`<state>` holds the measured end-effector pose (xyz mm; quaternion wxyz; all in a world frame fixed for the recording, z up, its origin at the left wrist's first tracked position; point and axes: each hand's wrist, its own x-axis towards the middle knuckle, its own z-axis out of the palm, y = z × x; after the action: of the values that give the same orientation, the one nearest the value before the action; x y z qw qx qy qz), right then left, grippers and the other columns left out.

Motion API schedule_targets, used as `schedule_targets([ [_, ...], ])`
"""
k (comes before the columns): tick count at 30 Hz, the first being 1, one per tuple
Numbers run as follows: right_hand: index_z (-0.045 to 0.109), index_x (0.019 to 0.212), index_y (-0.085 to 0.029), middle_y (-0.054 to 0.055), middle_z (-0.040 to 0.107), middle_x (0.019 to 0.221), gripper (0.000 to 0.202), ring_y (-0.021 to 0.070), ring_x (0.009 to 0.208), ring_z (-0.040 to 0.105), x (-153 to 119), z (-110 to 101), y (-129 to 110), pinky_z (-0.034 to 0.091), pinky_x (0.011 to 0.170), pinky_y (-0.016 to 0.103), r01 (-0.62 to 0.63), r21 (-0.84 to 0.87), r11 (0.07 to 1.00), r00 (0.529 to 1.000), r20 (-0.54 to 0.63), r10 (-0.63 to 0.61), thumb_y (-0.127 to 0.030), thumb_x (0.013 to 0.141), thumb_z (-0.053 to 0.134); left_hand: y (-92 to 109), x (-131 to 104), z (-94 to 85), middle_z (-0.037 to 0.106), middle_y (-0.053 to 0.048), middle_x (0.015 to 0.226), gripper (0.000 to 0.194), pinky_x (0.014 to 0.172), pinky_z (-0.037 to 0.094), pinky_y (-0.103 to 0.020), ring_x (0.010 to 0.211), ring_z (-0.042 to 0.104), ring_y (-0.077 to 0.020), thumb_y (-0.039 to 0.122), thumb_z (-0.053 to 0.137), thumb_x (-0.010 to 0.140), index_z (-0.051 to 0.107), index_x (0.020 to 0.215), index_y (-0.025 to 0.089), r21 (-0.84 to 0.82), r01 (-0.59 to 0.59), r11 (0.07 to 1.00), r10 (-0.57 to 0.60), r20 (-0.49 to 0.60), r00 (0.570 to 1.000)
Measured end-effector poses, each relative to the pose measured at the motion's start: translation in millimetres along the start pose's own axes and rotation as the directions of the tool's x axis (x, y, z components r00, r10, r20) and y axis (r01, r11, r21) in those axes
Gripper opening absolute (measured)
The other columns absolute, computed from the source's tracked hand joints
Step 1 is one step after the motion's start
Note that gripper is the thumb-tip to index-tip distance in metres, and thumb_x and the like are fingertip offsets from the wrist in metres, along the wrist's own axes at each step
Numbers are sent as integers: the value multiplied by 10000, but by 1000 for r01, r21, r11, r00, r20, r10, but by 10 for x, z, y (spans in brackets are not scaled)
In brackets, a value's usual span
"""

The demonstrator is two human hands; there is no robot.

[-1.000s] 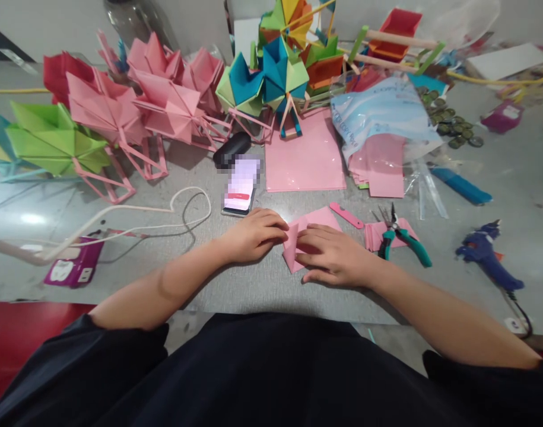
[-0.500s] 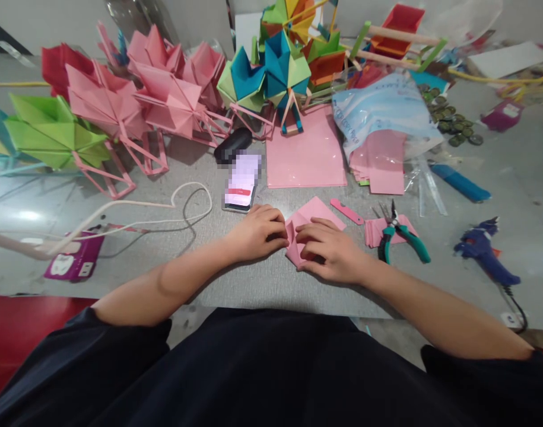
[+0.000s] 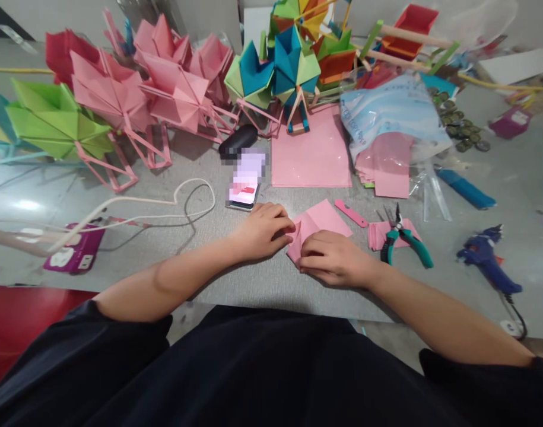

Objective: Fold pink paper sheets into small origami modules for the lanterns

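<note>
Between the two grips, a folded piece of pink paper (image 3: 323,218) is lying on the desk (image 3: 235,284), one corner pointing away from the person. The left grip (image 3: 267,231) is curling narrowly at the paper's left edge; one cannot tell whether thumb and fingers are pinching it. The right grip (image 3: 332,259) is covering the paper's near right part with bent fingers, and one cannot tell whether it is pinching or only pressing.

Just beyond the left grip, a phone (image 3: 246,181) is lying. Just beyond the right grip, a slim pink tool (image 3: 350,213) is lying; to that grip's right, pliers (image 3: 417,248) are resting on small pink pieces (image 3: 375,236), and farther right a blue glue gun (image 3: 485,256) is lying.
</note>
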<state>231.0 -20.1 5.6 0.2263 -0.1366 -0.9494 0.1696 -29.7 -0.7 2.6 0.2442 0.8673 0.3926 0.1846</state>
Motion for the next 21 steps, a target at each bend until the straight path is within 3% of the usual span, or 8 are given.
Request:
schedule_targets([
  [6, 766, 1068, -211, 67, 779, 983, 144, 210, 932, 696, 2, -49, 13, 542, 833, 374, 31, 11, 999, 999, 28, -31, -164, 1056, 630, -39, 41, 34, 726, -60, 1072, 130, 1013, 453, -467, 1057, 669, -270, 284, 724, 982, 762, 1084, 214, 2, 18, 1000, -18, -19, 1000],
  [16, 752, 947, -213, 59, 797, 950, 194, 200, 905, 716, -1, -38, -1, 556, 791, 349, 54, -14, 998, 999, 1, -54, -137, 1052, 607, -78, 120, 47, 730, -62, 995, 150, 944, 454, -430, 994, 679, -253, 287, 637, 1075, 755, 1048, 198, 85, -7, 996, 9, -33, 999],
  [21, 765, 977, -214, 67, 797, 982, 208, 197, 931, 719, -6, -65, 0, 561, 811, 349, 55, -14, 998, 998, 36, -54, -143, 1062, 589, -74, 86, 56, 713, -81, 1001, 219, 884, 448, -401, 941, 656, -239, 273, 562, 1103, 734, 999, 185, 144, -68, 987, 74, -41, 996],
])
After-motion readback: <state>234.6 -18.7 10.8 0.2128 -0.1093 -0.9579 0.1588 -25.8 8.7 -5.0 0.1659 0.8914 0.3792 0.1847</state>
